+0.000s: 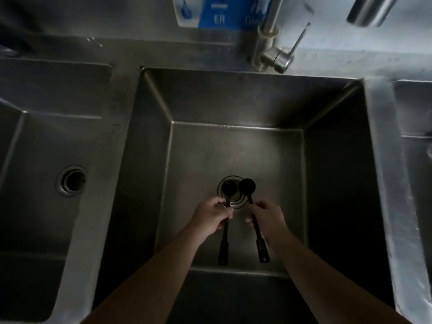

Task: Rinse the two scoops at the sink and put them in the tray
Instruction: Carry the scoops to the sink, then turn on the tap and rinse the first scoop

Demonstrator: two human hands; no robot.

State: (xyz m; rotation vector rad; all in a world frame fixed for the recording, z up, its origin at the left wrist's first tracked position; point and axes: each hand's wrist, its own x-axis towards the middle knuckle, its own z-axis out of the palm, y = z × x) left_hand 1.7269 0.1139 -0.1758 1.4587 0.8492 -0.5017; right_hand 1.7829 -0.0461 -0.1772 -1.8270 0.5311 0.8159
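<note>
The left basin (46, 206) is cut off by the frame edge, its drain (71, 180) in plain sight. The middle sink (236, 101) is dim. Over its drain (236, 199), the left hand (214, 217) grips the left scoop (225, 220) by the handle, fingers curled round it; the bowl is hard to tell from the dark drain hole behind it. Just beside it, the right hand (266, 217) grips the right scoop (253, 218) the same way, bowl up over the drain rim, the perforated handle end pointing back to the person. The scoops are close but apart. Behind, a blue sign (222, 10) is cut off and its writing too blurred to read. The tap (273, 50) stands at the back right; its spout (369, 9) is cut off at the top. A right basin (413, 108) barely shows.
</note>
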